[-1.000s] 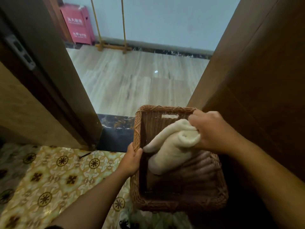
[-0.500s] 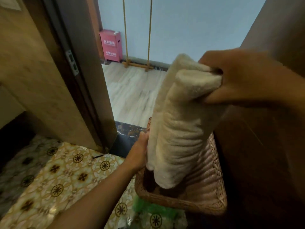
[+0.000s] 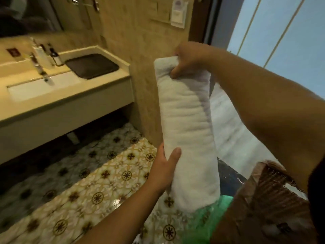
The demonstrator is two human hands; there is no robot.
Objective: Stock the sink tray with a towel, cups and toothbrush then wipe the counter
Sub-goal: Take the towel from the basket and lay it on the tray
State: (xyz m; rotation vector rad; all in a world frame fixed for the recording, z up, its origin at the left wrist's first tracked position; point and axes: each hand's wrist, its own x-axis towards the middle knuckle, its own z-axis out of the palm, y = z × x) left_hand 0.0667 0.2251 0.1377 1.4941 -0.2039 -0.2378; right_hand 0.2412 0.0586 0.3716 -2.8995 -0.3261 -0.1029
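A rolled white towel [image 3: 186, 131] hangs upright in the middle of the view. My right hand [image 3: 190, 59] grips its top end. My left hand [image 3: 165, 166] holds its lower side, thumb on the front. A dark rectangular tray [image 3: 91, 67] lies empty on the beige sink counter [image 3: 70, 97] at the upper left, well away from the towel. No cups or toothbrush are visible.
A white basin [image 3: 42, 85] with a faucet [image 3: 37, 66] lies left of the tray. A wicker basket [image 3: 267, 199] stands at the lower right over something green [image 3: 202, 226]. Patterned floor tiles [image 3: 98, 182] spread below; a beige wall [image 3: 140, 41] and a doorway are behind the towel.
The towel has come out of the basket and up. My left hand left the basket rim and took the towel's lower side. The view swung left onto the sink counter.
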